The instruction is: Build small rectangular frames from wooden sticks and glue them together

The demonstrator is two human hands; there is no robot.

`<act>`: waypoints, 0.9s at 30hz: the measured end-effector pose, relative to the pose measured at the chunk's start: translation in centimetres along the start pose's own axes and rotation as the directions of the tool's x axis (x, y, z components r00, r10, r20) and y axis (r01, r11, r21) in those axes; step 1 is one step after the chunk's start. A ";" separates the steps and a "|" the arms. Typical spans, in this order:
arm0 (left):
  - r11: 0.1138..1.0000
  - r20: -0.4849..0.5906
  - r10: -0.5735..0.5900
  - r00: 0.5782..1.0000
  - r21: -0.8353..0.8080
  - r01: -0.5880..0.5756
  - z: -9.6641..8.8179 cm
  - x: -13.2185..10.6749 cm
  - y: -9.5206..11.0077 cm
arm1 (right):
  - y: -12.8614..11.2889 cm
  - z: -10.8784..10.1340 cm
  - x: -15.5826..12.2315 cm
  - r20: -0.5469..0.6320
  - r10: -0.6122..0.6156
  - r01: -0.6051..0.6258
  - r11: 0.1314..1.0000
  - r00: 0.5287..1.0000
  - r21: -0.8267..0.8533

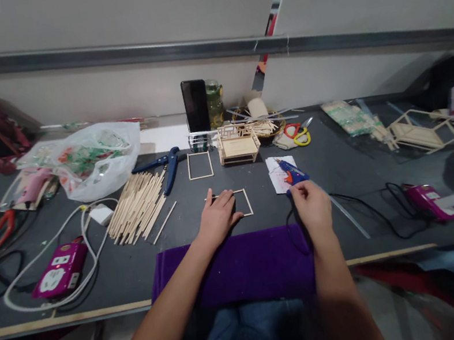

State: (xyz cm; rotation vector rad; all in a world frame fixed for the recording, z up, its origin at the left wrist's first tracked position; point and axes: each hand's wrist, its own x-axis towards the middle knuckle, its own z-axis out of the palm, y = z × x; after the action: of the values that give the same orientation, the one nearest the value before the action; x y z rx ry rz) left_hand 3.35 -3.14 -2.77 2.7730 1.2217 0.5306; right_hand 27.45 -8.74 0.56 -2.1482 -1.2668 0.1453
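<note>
My left hand [218, 215] lies flat over a small rectangular frame of thin wooden sticks [248, 201], its fingers stretched out and covering the frame's left part. To the right, the closed fingers of my right hand [313, 204] are at the handle of a blue glue gun [295, 172] with an orange trigger. The gun's nozzle is over a white paper [276, 177]. A second stick frame [199, 165] lies farther back, beside a miniature wooden bench [238, 147]. Left of my left hand are a pile of wooden sticks [139, 206] and one loose stick [165, 222].
A folded purple cloth [245, 272] lies at the front edge. Around the table are a blue cutter [171, 171], a plastic bag [97, 157], an upright phone [196, 105], scissors [298, 133] and purple power outlets [62, 269] with cables. A clear glue stick [349, 217] lies at right.
</note>
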 end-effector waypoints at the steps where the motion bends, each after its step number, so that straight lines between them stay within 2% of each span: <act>1: 1.000 -0.006 0.002 1.000 0.000 -0.002 0.0 0.0 0.0 | 0.6 -0.3 0.3 -0.026 0.031 -0.031 0.999 0.999 -0.025; 3: 1.000 -0.015 0.008 1.000 0.002 -0.008 0.1 0.0 0.0 | 1.5 -0.5 1.0 -0.030 0.104 -0.105 0.993 0.994 -0.054; 6: 1.000 -0.024 0.012 1.000 0.011 -0.012 0.2 0.0 -0.1 | 2.2 -0.2 2.0 0.047 0.192 -0.189 0.980 0.980 -0.066; 10: 1.000 -0.022 0.020 1.000 0.019 -0.019 0.2 0.0 -0.2 | 1.8 0.6 2.9 0.151 0.232 -0.227 0.973 0.961 -0.049; 13: 1.000 -0.018 0.017 1.000 0.019 -0.016 0.3 -0.1 -0.2 | 1.5 0.8 3.3 0.225 0.290 -0.302 0.953 0.930 0.020; 15: 1.000 -0.017 0.011 1.000 0.017 -0.010 0.3 -0.1 -0.2 | 1.6 0.9 3.4 0.222 0.302 -0.319 0.947 0.927 0.043; 19: 1.000 -0.008 0.005 1.000 0.012 -0.005 0.2 -0.1 -0.1 | 2.7 1.2 3.5 0.106 0.282 -0.294 0.948 0.954 0.124; 23: 1.000 0.007 0.005 1.000 0.010 -0.005 0.0 0.0 -0.1 | 3.2 1.7 3.0 0.075 0.382 -0.383 0.856 0.921 0.347; 27: 1.000 0.003 0.002 1.000 0.006 -0.002 0.0 0.0 0.0 | 2.6 1.5 2.3 0.200 0.444 -0.474 0.684 0.874 0.555</act>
State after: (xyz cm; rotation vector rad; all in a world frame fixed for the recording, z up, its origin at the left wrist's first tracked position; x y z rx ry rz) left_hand 3.32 -3.13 -2.73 2.7786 1.2222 0.5236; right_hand 30.00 -7.04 -1.58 -1.8478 -0.5472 0.7165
